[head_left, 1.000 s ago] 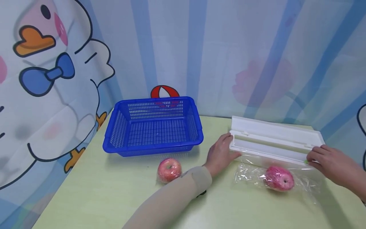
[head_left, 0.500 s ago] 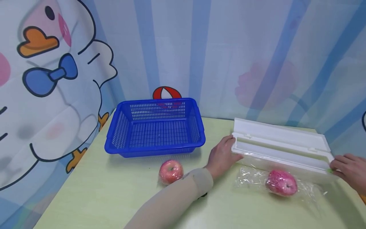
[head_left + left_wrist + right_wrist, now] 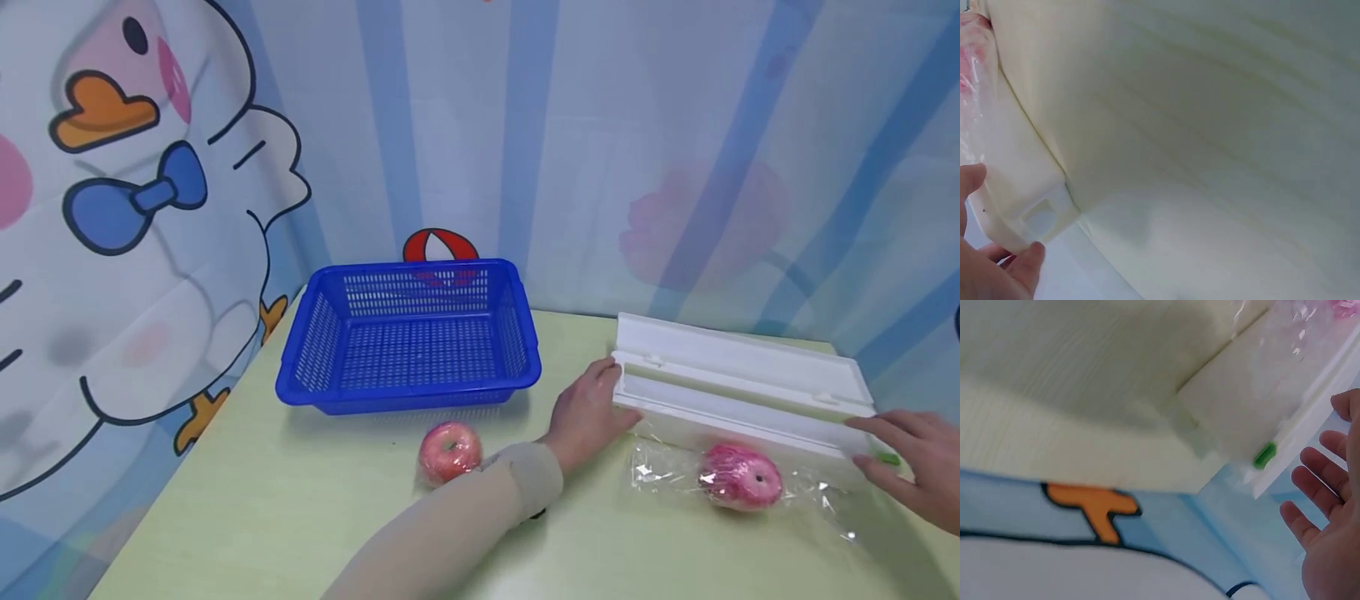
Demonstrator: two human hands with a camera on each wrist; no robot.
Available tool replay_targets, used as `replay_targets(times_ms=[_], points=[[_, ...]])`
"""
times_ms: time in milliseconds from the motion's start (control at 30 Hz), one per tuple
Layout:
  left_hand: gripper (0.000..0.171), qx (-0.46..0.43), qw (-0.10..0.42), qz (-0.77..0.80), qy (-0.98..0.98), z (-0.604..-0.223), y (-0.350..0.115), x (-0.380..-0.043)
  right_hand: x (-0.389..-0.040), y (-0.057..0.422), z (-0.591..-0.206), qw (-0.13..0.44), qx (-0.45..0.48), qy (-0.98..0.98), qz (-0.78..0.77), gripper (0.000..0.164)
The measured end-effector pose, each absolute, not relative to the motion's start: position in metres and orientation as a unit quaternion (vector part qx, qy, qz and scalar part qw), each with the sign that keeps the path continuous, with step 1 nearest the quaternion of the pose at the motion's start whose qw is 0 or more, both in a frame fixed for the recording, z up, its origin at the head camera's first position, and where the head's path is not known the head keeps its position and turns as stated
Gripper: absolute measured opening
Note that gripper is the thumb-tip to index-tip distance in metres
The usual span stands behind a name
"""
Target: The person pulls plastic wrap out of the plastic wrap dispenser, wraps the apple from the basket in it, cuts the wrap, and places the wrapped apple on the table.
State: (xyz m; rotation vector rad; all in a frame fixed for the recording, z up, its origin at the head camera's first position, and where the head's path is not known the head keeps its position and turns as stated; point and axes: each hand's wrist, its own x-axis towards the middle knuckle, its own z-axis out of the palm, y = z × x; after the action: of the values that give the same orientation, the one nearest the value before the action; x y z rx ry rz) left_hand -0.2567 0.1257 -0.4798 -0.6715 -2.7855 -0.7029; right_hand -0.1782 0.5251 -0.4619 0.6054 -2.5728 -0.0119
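A white cling film dispenser (image 3: 697, 396) lies at the right of the table with its lid (image 3: 750, 358) raised. My left hand (image 3: 591, 418) grips its left end, thumb on the front side; the left wrist view also shows this end of the dispenser (image 3: 1025, 169). Clear film runs down its front to a red apple (image 3: 742, 477) lying on the film. At the right end my right hand (image 3: 911, 458) has its fingers extended and spread, near a green slider (image 3: 888, 459). In the right wrist view, the fingers are apart from the slider (image 3: 1265, 455).
A blue plastic basket (image 3: 408, 394) with slotted sides stands at the back left. In front of it sits another apple (image 3: 450, 452) wrapped in film, partly behind my left forearm. A cartoon-printed curtain (image 3: 585, 150) borders the table's back and left.
My right hand moved rightward along the dispenser with the green slider to its right end, then loosened its fingers from the slider. My left hand stays on the left end.
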Motion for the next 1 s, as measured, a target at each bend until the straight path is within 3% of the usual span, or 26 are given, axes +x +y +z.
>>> replay_targets(times_ms=[67, 133, 300, 467, 533, 833, 1000], points=[[0.070, -0.228, 0.086, -0.228, -0.943, -0.478, 0.126, -0.256, -0.175, 0.515, -0.459, 0.214, 0.218, -0.952, 0.000, 0.052], [0.072, -0.228, 0.072, -0.218, -0.946, -0.476, 0.126, -0.256, -0.174, 0.507, -0.459, 0.198, 0.228, -0.953, 0.001, 0.050], [0.072, -0.232, 0.054, -0.185, -0.953, -0.473, 0.127, -0.256, -0.173, 0.499, -0.465, 0.201, 0.253, -0.946, -0.002, 0.064], [0.070, -0.256, 0.079, -0.139, -0.953, -0.473, 0.128, -0.255, -0.175, 0.498, -0.472, 0.236, 0.279, -0.931, -0.009, 0.094], [0.066, -0.276, 0.095, -0.129, -0.948, -0.472, 0.127, -0.254, -0.177, 0.497, -0.473, 0.245, 0.283, -0.927, -0.014, 0.095], [0.036, -0.358, 0.125, -0.142, -0.914, -0.467, 0.128, -0.251, -0.179, 0.490, -0.472, 0.258, 0.296, -0.919, -0.016, 0.087], [0.026, -0.394, 0.108, -0.154, -0.900, -0.468, 0.128, -0.251, -0.173, 0.484, -0.471, 0.232, 0.268, -0.935, -0.005, 0.071]])
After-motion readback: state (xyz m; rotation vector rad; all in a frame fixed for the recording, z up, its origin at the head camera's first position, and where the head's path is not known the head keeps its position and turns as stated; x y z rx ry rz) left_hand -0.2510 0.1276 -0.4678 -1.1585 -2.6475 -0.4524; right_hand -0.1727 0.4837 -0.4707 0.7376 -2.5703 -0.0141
